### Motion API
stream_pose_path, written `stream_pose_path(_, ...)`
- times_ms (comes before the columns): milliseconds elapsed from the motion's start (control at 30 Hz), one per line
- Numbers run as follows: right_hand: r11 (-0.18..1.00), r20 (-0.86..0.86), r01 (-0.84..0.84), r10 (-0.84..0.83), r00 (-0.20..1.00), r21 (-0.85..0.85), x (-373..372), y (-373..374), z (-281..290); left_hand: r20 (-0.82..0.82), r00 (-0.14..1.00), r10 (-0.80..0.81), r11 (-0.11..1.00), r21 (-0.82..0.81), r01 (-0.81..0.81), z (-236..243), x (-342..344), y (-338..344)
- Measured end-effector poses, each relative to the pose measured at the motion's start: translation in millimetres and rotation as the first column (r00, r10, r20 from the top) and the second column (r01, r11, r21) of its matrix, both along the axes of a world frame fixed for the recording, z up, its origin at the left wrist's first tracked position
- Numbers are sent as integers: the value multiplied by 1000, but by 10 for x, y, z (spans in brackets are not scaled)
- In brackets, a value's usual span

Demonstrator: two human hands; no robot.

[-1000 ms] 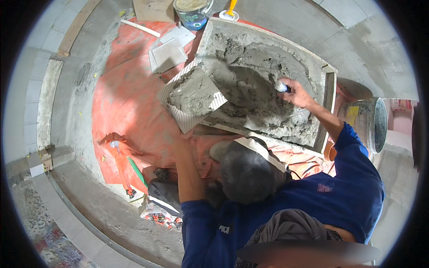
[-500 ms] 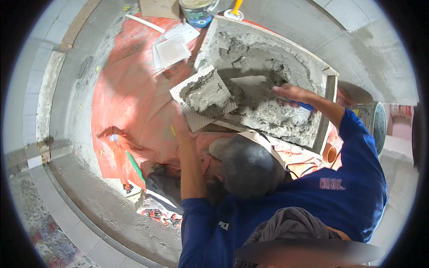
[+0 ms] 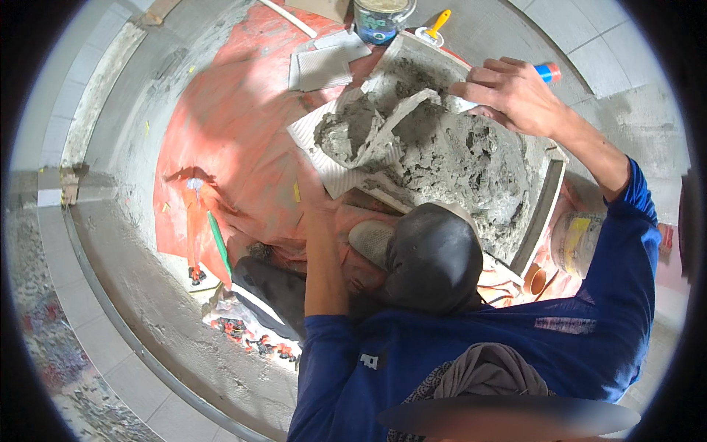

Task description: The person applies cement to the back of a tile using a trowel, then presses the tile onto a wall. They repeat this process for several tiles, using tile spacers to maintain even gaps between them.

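Observation:
My left hand point(image 3: 315, 188) grips the lower left edge of a ribbed white tile point(image 3: 305, 132), which bears a thick heap of grey mortar point(image 3: 342, 132) and leans over the tray. My right hand point(image 3: 515, 96) is closed round a tool with a blue and red handle point(image 3: 547, 72), raised over the upper part of the tray; its blade is mostly hidden. The large tray point(image 3: 539, 214) is full of rough wet mortar, with a raised slab-like ridge beside the tile.
Spare ribbed tiles point(image 3: 320, 68), a paint bucket point(image 3: 383, 18) and a yellow-handled tool point(image 3: 438, 26) lie behind. An orange sheet point(image 3: 206, 132) covers the floor. A dark cap point(image 3: 434, 258) is below the tray; a metal bucket point(image 3: 571, 243) stands right.
My right hand has swung up and to the right with the tool. The tile and my left hand have shifted up and slightly right, and the mortar on the tile is newly ridged.

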State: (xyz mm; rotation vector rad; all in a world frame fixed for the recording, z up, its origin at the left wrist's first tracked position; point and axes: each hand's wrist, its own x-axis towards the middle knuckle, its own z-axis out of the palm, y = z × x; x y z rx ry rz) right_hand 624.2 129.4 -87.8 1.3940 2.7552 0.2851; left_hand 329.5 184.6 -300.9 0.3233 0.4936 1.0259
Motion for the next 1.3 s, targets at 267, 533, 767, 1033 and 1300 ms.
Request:
stream_pose_path(267,998,-24,46,-47,999,-45,-532,394,-125,71,993,95,994,52,-99,-74,-215,-207)
stream_pose_path(533,854,-90,259,-332,939,-452,-580,265,111,-16,976,219,975,52,-218,-301,-400,-198)
stream_pose_path(767,456,-89,299,-655,750,-838,-927,366,6,-22,965,261,961,100,-257,-273,-312,-164)
stream_pose_path(1033,893,161,328,-291,943,-308,-871,304,-72,-23,959,282,959,32,-282,8,-305,-257)
stream_pose_path(1300,51,30,175,-901,433,-983,-924,55,-321,109,915,388,898,177,-402,-198,-75,-105)
